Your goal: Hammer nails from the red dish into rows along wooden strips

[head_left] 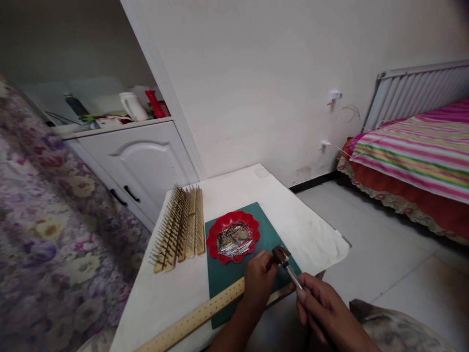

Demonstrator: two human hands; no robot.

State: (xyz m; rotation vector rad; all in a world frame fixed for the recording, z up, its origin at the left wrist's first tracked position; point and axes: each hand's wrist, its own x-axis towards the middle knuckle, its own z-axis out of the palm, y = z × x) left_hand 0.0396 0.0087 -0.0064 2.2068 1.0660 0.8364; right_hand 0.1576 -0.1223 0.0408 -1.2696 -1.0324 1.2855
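My right hand (317, 303) is wrapped around the handle of a hammer (281, 256), its dark head over the green mat (258, 215). Close beside that head, the fingers of my left hand (261, 274) are pinched together; what they hold, if anything, is hidden. A long wooden strip (198, 315) with rows of small holes runs under my left hand, which covers part of it. Just beyond the hand, a red scalloped dish (252, 226) on the mat contains many loose nails (234, 238).
Several wooden strips studded with upright nails (179, 225) lie on the left of the white table (234, 188). A white cabinet (146, 156) and floral curtain (54, 220) stand at left. A bed with a striped cover (421, 142) is at right, beyond the tiled floor.
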